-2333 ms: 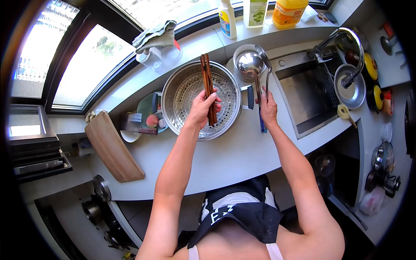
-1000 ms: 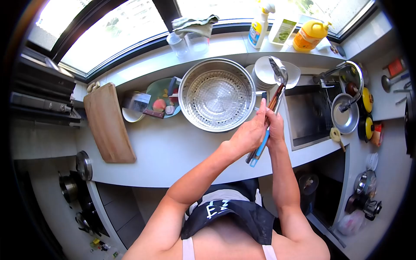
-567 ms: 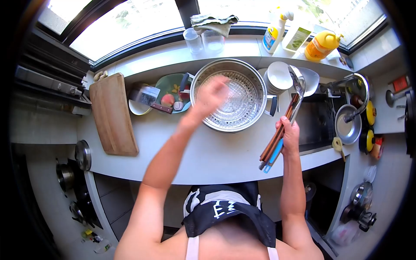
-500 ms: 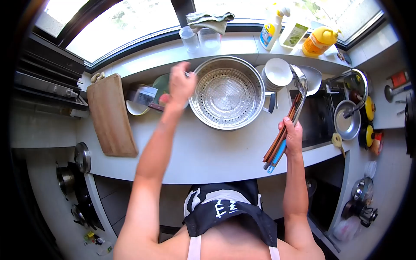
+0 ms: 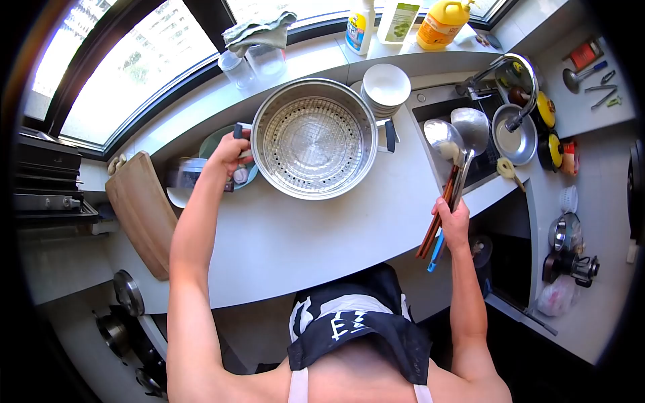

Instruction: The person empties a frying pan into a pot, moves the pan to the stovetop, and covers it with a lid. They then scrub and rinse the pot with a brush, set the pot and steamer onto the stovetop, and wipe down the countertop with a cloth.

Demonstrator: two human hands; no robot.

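Observation:
My left hand (image 5: pixel 230 154) is closed around the left handle of a large steel steamer pot (image 5: pixel 316 188), whose perforated steamer insert shows inside. Just below that hand, a cleaver (image 5: pixel 185 176) lies across bowls, its handle partly hidden. On the right, my right hand (image 5: pixel 453 218) grips a bundle of cooking utensils: brown chopsticks (image 5: pixel 430 232), a steel ladle (image 5: pixel 443 138), a wok spatula (image 5: pixel 470 127) and a blue-ended handle (image 5: pixel 436 254). The ladle and spatula heads point away from me, over the sink's near side.
Stacked white bowls (image 5: pixel 386 86) stand right of the pot. A wooden cutting board (image 5: pixel 141 211) lies at the left. The sink holds a steel basin (image 5: pixel 516 144) under a curved faucet (image 5: pixel 531 80). Bottles, including an orange one (image 5: pixel 440 27), line the sill.
My left hand has moved down and left onto the pot's handle. My right hand keeps the utensils, whose heads have fanned apart. The view has turned, shifting the counter leftward.

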